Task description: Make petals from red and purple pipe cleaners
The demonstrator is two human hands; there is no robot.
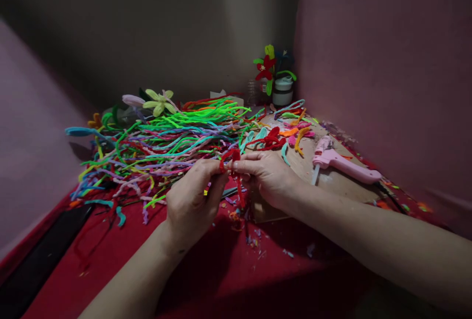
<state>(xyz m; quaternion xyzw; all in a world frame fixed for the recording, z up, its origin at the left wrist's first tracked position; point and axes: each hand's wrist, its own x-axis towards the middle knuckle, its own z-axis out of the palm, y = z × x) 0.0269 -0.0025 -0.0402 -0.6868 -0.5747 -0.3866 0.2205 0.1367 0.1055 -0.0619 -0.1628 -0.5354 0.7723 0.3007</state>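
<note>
Between my two hands is a red pipe cleaner [233,154], bent into a loop on top with an end hanging down below the fingers. My left hand [197,191] pinches it from the left, thumb and forefinger closed. From the right, my right hand [271,176] grips it with its fingertips, which nearly meet the left ones. Just behind the hands lies a red pipe-cleaner flower [272,139]. A large heap of colourful pipe cleaners [177,137] spreads to the left and behind. The spot where the fingertips meet is partly hidden.
A pink glue gun [342,164] rests on a board [332,186] at the right, near loose petals [302,139]. Finished flowers [160,102] and a white jar [282,92] stand at the back. A black flat object [44,255] lies at left on red cloth [206,279].
</note>
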